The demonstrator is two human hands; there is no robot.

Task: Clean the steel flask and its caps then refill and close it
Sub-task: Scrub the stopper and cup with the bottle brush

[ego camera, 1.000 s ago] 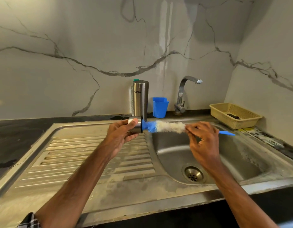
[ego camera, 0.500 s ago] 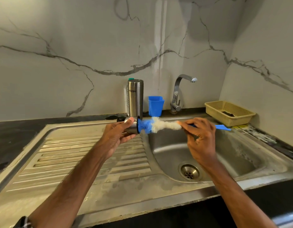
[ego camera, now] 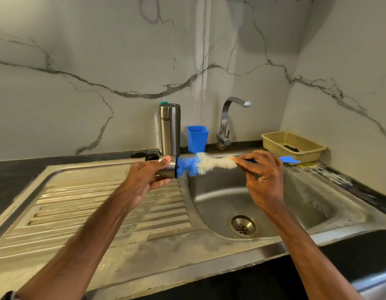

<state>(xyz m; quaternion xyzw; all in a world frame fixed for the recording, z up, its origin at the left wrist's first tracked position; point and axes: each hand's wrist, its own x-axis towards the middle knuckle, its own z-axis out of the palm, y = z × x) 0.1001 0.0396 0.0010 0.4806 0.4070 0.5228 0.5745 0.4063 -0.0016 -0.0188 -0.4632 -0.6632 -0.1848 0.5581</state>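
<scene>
Brush at cap, as before

Left hand: holds steel cap on its side.
Right hand: grips brush, blue bristles at cap mouth.
Flask: upright behind, beside blue cup.

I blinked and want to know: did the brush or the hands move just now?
Barely. The brush bristles splay wider against the steel cap now, as if pressed harder. The left hand still holds the cap, the right hand the brush. The flask stayed put.
</scene>
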